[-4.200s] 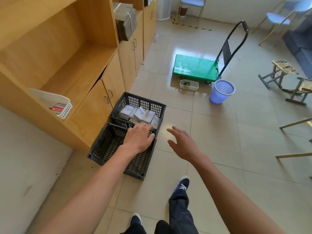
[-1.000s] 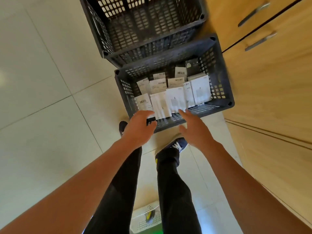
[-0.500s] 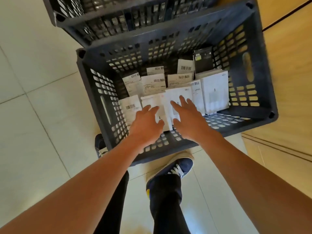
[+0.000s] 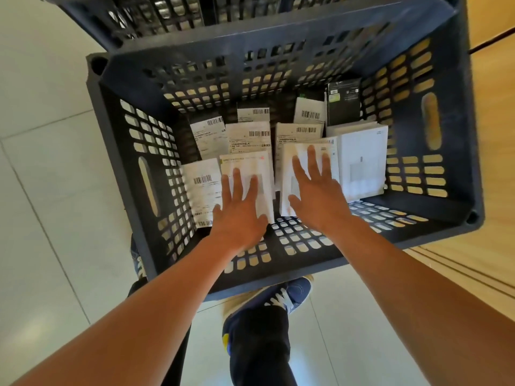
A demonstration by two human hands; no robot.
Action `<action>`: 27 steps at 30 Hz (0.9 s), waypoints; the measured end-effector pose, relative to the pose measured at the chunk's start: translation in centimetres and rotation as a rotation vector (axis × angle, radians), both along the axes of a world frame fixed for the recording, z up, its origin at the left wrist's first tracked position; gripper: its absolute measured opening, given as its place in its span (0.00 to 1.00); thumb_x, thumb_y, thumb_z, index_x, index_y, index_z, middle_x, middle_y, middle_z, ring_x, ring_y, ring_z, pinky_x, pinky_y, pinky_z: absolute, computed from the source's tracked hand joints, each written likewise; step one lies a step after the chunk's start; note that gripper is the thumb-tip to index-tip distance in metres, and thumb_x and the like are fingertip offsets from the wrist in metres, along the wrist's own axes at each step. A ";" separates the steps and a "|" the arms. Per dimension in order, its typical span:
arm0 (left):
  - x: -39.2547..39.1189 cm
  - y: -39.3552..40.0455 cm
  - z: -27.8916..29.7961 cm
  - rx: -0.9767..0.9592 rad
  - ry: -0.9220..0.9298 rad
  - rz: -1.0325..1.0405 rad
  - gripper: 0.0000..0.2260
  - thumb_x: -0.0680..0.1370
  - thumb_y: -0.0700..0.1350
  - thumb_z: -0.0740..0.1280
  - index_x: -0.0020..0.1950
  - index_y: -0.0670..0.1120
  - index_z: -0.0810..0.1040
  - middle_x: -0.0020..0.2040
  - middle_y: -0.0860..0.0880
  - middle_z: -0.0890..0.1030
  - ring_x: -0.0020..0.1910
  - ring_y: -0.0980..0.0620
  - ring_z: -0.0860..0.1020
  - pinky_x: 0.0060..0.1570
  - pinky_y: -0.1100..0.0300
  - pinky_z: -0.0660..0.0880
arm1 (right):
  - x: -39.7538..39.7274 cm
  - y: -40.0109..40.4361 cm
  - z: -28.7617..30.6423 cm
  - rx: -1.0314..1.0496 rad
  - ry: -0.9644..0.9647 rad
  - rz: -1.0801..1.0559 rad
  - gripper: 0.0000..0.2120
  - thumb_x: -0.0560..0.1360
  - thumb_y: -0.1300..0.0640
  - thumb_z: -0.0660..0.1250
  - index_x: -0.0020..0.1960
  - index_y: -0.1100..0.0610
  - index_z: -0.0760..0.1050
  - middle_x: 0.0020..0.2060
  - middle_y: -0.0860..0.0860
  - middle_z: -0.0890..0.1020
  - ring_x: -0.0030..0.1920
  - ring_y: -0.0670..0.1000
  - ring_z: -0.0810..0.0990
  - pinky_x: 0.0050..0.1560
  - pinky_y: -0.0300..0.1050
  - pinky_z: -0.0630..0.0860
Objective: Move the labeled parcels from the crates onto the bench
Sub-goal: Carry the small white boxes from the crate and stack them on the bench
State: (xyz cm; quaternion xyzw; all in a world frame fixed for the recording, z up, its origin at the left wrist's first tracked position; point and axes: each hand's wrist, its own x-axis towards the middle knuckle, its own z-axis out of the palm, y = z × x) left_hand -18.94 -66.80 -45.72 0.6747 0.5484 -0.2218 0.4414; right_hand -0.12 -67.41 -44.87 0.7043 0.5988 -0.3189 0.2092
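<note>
A dark slotted plastic crate (image 4: 448, 151) stands on the floor below me, holding several white parcels with barcode labels and one black box (image 4: 343, 103) at the far right. My left hand (image 4: 239, 210) lies flat, fingers spread, on a white parcel (image 4: 250, 169) near the crate's front. My right hand (image 4: 317, 190) rests the same way on the neighbouring white parcel (image 4: 302, 154). Neither hand has closed around anything. More labelled parcels (image 4: 248, 137) stand behind them, and a larger white one (image 4: 362, 160) lies to the right.
A second dark crate (image 4: 167, 15) touches the far side of the first. A wooden cabinet (image 4: 490, 190) runs along the right. Pale floor tiles (image 4: 50, 162) stretch to the left. My legs and a blue shoe (image 4: 289, 296) are under the crate's near edge.
My view has dropped closer over the crate. Both hands have reached from its near rim down inside and now lie spread on two white parcels.
</note>
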 end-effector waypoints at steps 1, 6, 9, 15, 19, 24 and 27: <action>-0.1 0.3 -0.2 0.026 0.011 0.008 0.39 0.83 0.54 0.61 0.83 0.54 0.36 0.79 0.49 0.25 0.78 0.44 0.27 0.74 0.33 0.57 | 0.2 0.1 -0.1 0.021 -0.006 -0.046 0.40 0.83 0.45 0.60 0.82 0.49 0.35 0.78 0.52 0.28 0.79 0.60 0.31 0.76 0.66 0.59; -0.8 2.2 -1.6 0.155 0.024 0.034 0.39 0.83 0.56 0.60 0.83 0.53 0.35 0.78 0.51 0.23 0.77 0.45 0.25 0.74 0.31 0.52 | 0.2 0.4 -1.1 0.101 0.003 -0.145 0.46 0.79 0.34 0.60 0.81 0.48 0.34 0.78 0.50 0.28 0.79 0.58 0.30 0.73 0.72 0.58; -1.1 3.1 -2.4 0.219 0.005 0.051 0.39 0.83 0.58 0.61 0.83 0.54 0.37 0.79 0.51 0.25 0.78 0.45 0.27 0.73 0.29 0.53 | -0.6 0.5 -1.7 0.134 -0.006 -0.179 0.50 0.76 0.32 0.63 0.81 0.50 0.32 0.78 0.51 0.28 0.79 0.59 0.30 0.72 0.73 0.61; -1.4 3.4 -3.0 0.311 0.010 0.056 0.39 0.81 0.60 0.63 0.83 0.57 0.41 0.80 0.54 0.27 0.77 0.43 0.25 0.72 0.26 0.49 | -1.6 0.9 -2.6 0.186 -0.020 -0.204 0.53 0.75 0.38 0.69 0.81 0.50 0.34 0.79 0.52 0.31 0.79 0.61 0.31 0.73 0.73 0.57; -1.8 3.4 -3.0 0.330 0.037 0.061 0.39 0.81 0.59 0.64 0.83 0.59 0.42 0.80 0.53 0.27 0.78 0.37 0.29 0.71 0.26 0.57 | -1.0 1.6 -2.8 0.241 0.020 -0.137 0.51 0.75 0.42 0.71 0.82 0.47 0.38 0.80 0.54 0.32 0.78 0.62 0.31 0.76 0.70 0.46; -1.9 3.9 -3.4 0.323 0.013 0.077 0.42 0.79 0.62 0.67 0.82 0.60 0.42 0.80 0.54 0.28 0.80 0.36 0.37 0.69 0.27 0.62 | -0.8 1.5 -3.0 0.351 0.046 -0.267 0.50 0.74 0.46 0.75 0.83 0.50 0.45 0.80 0.59 0.36 0.78 0.68 0.32 0.77 0.69 0.47; -1.2 4.1 -3.5 0.321 0.014 0.100 0.47 0.75 0.67 0.69 0.82 0.60 0.41 0.80 0.53 0.28 0.80 0.36 0.37 0.68 0.26 0.60 | -1.1 1.2 -3.3 0.326 0.029 -0.325 0.51 0.74 0.43 0.74 0.83 0.49 0.42 0.80 0.58 0.36 0.78 0.69 0.34 0.76 0.70 0.49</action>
